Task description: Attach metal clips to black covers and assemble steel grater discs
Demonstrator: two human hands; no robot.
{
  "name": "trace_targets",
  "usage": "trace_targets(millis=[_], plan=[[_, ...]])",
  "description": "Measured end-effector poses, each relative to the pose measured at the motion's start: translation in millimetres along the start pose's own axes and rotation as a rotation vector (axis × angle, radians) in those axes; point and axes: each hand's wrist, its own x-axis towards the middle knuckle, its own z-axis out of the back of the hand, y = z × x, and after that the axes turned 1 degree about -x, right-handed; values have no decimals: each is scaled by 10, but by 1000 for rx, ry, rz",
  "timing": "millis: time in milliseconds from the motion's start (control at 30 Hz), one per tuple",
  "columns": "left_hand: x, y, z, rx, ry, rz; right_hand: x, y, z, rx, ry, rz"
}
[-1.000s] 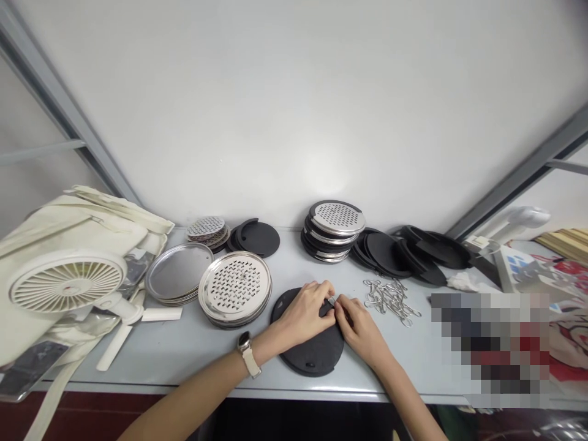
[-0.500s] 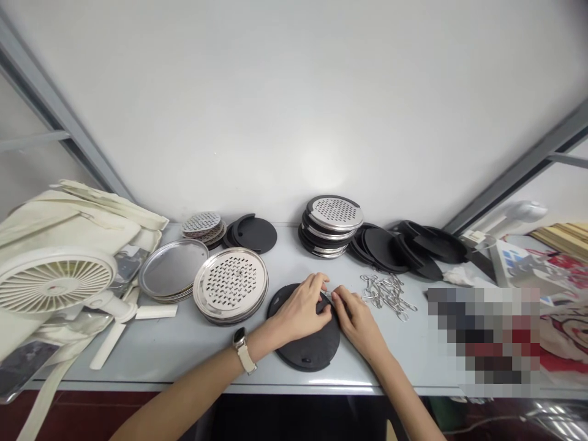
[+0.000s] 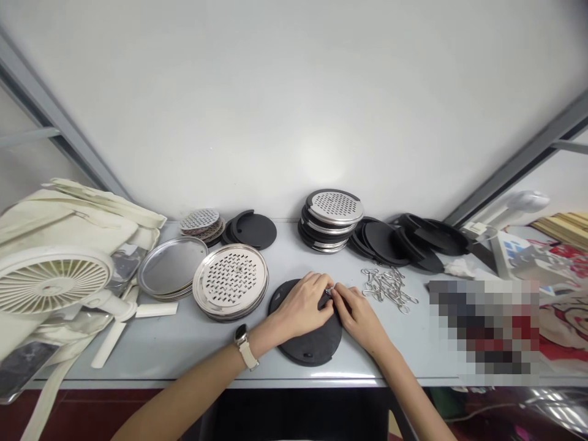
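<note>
A round black plastic disc (image 3: pixel 309 350) lies flat in front of me near the table's front edge. My left hand (image 3: pixel 304 307) reaches across it, fingers curled and thumb bent at the upper right rim. Right beside it, my right hand (image 3: pixel 354 312) pinches at the same spot. A bit of a silvery wire clip (image 3: pixel 329 291) shows between the fingertips of both hands; the rest of it is hidden. To the right lies a loose pile of bent wire clips (image 3: pixel 389 288).
Left of the disc stand stacked metal grater plates (image 3: pixel 231 278) and plain metal plates (image 3: pixel 172 266). Behind are a stack of black-rimmed graters (image 3: pixel 335 208), black discs (image 3: pixel 255 231) and black round trays (image 3: pixel 386 242). A white fan (image 3: pixel 52 282) sits far left.
Both hands stay at the disc's upper right rim, with fingertips shifted slightly. A little more of the wire clip's metal shows between them. The whole view has moved slightly.
</note>
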Motion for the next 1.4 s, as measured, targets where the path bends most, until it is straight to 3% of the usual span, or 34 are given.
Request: trace_targets(millis=[767, 1067, 1400], plan=[[-42, 27, -28, 14, -53, 21, 30, 19, 83, 207, -393, -34], [-53, 30, -27, -5, -25, -8, 21, 39, 68, 243, -337, -103], [-39, 49, -46, 56, -78, -57, 31, -4, 21, 258, -209, -90]])
